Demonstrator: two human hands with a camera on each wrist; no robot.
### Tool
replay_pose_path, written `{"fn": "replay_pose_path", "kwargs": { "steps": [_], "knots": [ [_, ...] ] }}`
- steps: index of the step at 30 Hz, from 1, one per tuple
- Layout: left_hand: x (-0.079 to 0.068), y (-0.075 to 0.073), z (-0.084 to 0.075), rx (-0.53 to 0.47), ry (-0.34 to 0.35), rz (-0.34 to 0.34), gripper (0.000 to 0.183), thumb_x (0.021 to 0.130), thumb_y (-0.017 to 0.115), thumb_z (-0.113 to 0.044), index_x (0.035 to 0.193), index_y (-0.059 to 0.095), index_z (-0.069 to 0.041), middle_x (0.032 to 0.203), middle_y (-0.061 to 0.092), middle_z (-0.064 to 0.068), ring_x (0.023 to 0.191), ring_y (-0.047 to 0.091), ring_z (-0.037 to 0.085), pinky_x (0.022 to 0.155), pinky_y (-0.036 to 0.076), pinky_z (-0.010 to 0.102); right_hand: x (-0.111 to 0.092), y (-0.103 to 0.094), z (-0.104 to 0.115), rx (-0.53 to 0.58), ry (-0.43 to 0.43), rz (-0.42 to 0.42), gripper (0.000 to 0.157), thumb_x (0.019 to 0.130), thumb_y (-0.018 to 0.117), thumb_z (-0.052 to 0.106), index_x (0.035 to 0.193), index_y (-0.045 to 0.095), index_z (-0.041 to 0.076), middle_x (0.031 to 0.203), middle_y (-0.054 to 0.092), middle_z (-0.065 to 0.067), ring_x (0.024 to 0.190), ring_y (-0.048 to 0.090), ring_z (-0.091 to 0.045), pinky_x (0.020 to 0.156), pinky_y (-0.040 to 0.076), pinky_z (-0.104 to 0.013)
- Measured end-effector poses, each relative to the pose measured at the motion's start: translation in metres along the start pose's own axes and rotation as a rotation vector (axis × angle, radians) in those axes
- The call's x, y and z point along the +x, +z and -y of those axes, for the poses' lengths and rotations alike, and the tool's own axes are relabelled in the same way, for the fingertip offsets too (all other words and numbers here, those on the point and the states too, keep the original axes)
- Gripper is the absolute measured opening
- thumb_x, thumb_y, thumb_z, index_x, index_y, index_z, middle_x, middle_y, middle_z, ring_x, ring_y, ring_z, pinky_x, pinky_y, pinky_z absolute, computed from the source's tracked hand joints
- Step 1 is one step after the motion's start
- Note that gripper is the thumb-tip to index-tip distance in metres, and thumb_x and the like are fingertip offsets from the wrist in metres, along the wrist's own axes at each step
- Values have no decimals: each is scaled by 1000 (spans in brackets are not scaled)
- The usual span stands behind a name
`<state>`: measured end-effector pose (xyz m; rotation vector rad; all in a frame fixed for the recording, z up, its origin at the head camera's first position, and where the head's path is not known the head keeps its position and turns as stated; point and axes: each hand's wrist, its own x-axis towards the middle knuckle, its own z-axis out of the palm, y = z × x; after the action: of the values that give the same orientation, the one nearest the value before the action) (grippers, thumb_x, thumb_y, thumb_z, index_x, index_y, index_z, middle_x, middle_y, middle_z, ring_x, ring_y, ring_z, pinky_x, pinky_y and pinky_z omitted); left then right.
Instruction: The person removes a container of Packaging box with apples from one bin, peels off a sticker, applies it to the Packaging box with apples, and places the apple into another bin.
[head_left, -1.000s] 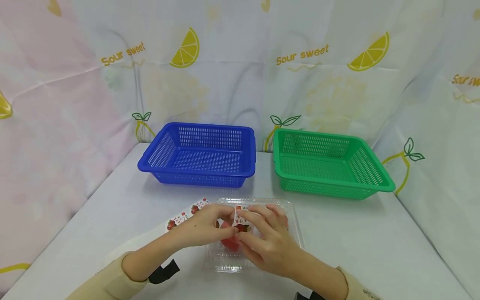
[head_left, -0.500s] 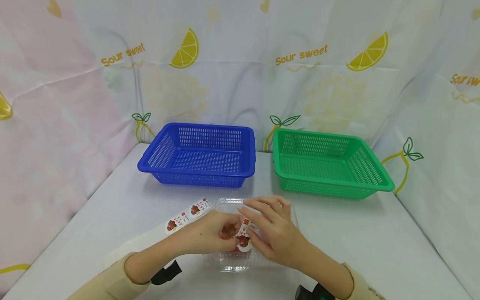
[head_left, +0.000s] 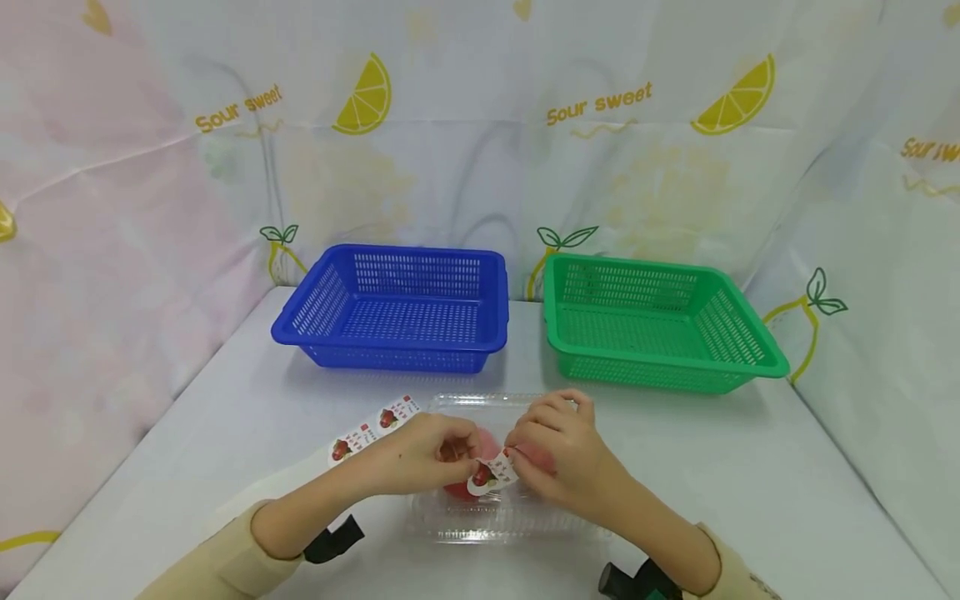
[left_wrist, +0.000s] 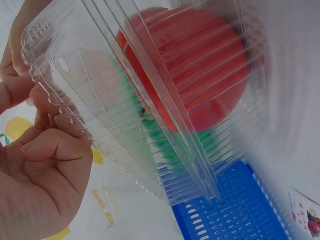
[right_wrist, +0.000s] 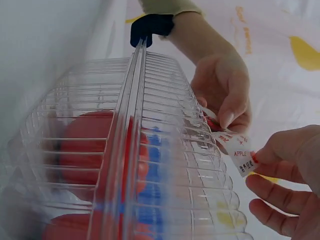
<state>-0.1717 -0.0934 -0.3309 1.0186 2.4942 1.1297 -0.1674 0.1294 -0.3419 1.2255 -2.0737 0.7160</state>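
Head view: my left hand (head_left: pixel 416 454) and right hand (head_left: pixel 561 442) pinch the label (head_left: pixel 504 472) in their fingers, one end each, its long axis between them, above the box (head_left: pixel 480 527). Red fruit (left_wrist: pixel 195 70) sits inside. Left lies a strip (head_left: pixel 375 428); farther, a blue basket (head_left: pixel 397 358) and green basket (head_left: pixel 652 372) share the bench (head_left: pixel 712 475).

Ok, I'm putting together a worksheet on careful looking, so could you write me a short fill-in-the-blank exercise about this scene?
1. The sticker held between the left hand and the right hand bears the English word ____.
2. Seen from the person, the strip of stickers lies to the ____ of the clear box.
3. The left basket is coloured ____.
4. The round fruit inside the clear box is coloured ____.

Missing words: APPLE; left; blue; red.
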Motion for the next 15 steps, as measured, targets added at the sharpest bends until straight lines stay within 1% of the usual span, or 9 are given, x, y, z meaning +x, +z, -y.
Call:
{"fn": "replay_pose_path", "kwargs": {
  "steps": [3, 5, 8, 10, 12, 14, 15],
  "knots": [
    [1, 0, 0, -13, -10, -7, 8, 83, 62, -10, 78, 59, -14, 66, 52, -10, 61, 47, 4, 53, 43, 21, -2, -2, -1, 2, 56, 18, 14, 69, 69, 8, 76, 61, 17, 78, 58, 10, 84, 51, -11, 87, 27, -46],
    [3, -1, 0, -16, -22, -19, 5, 84, 62, -11, 79, 61, -12, 65, 51, -9, 60, 46, 5, 51, 40, 21, -3, -3, -2, 12, 109, 44, 15, 69, 70, 7, 75, 61, 17, 75, 59, 11, 81, 53, -8, 87, 27, -47],
    [8, -2, 0, -44, -69, -43, 4, 84, 63, -12, 82, 62, -10, 64, 53, -6, 58, 45, 7, 50, 38, 21, -2, -6, -4, 60, 230, 114, 15, 72, 71, 5, 75, 61, 17, 71, 60, 14, 72, 55, 0, 88, 28, -52],
    [12, -3, 0, -77, -111, -59, 6, 83, 65, -12, 86, 62, -8, 63, 55, -3, 56, 46, 7, 49, 37, 21, -1, -7, -6, 104, 333, 173, 13, 75, 70, 6, 75, 62, 16, 69, 61, 16, 67, 56, 4, 90, 28, -54],
    [15, -3, 1, -115, -150, -69, 11, 83, 66, -12, 90, 61, -7, 64, 59, 0, 55, 47, 9, 48, 39, 22, 0, -8, -9, 150, 416, 218, 12, 77, 69, 7, 75, 63, 16, 66, 61, 16, 64, 56, 5, 89, 30, -51],
    [19, -3, 3, -134, -173, -76, 16, 82, 67, -13, 95, 60, -7, 65, 60, 2, 54, 48, 9, 48, 40, 23, 1, -8, -12, 214, 483, 254, 10, 79, 67, 7, 75, 63, 15, 66, 60, 15, 63, 56, 3, 87, 37, -44],
    [20, -3, 4, -140, -180, -77, 18, 82, 68, -13, 97, 59, -6, 65, 61, 3, 54, 48, 10, 48, 39, 24, 1, -8, -14, 247, 514, 266, 9, 80, 67, 7, 75, 64, 14, 65, 60, 14, 63, 56, 1, 83, 41, -39]
  ]
}}
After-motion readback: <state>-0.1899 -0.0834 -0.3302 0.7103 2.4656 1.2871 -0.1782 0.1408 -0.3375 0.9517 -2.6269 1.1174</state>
